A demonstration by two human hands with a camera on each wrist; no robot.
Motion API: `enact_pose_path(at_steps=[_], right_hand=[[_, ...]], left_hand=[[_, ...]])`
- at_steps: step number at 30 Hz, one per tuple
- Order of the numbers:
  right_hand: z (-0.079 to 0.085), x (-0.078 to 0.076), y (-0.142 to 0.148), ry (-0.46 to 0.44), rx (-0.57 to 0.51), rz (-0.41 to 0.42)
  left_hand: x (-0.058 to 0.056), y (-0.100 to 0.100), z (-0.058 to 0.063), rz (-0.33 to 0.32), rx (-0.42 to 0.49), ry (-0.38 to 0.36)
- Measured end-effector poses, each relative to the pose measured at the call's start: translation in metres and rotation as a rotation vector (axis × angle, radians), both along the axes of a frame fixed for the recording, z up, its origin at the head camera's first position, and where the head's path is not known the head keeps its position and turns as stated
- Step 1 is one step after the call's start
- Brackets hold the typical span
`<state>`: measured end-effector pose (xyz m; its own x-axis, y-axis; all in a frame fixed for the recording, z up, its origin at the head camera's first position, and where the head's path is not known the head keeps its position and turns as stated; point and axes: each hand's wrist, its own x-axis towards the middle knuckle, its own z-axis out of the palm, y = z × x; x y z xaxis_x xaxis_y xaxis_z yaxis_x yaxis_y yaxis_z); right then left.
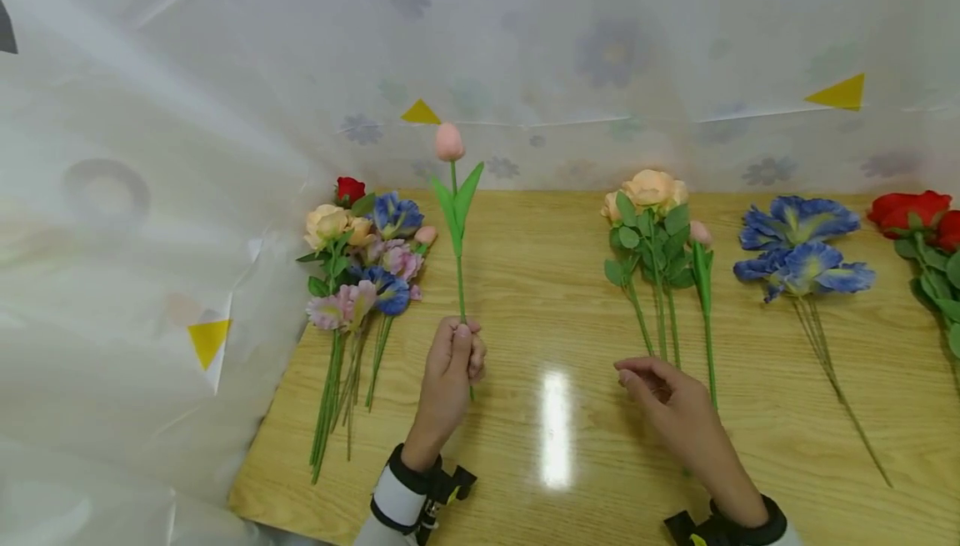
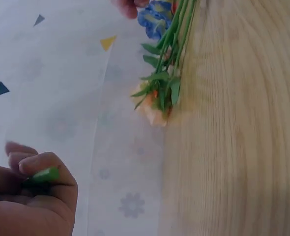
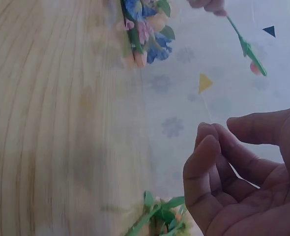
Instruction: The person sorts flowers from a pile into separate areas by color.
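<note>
In the head view my left hand (image 1: 452,371) grips the green stem of a pink tulip (image 1: 450,143) and holds it upright, blossom at the top. The left wrist view shows only the cut end of that stem (image 2: 45,176) poking out of the curled fingers. My right hand (image 1: 671,404) hovers with loosely bent fingers and nothing between them, near the stems of the peach roses (image 1: 651,190). Beside those roses lies a second pink tulip (image 1: 701,233). Thumb and fingertips of the right hand (image 3: 243,172) stand apart in the right wrist view.
A mixed pile of flowers (image 1: 390,258) lies on the left of the wooden table (image 1: 525,279). To the right are blue flowers (image 1: 802,267) and red roses (image 1: 911,211). A patterned white sheet (image 1: 525,46) hangs behind and at the left.
</note>
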<state>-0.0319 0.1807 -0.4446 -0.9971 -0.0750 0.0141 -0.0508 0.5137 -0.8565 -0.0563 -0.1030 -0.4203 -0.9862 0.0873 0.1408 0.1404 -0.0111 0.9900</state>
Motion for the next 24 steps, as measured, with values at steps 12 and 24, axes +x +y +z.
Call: enact_pose_path(at_steps=[12,24], right_hand=[[0.008,0.013,-0.037,-0.042,-0.309,0.219],[0.007,0.018,-0.051,0.055,-0.434,0.312]], left_hand=[[0.007,0.043,0.001,-0.202,-0.035,-0.007],[0.017,0.06,0.001,-0.272,-0.216,-0.033]])
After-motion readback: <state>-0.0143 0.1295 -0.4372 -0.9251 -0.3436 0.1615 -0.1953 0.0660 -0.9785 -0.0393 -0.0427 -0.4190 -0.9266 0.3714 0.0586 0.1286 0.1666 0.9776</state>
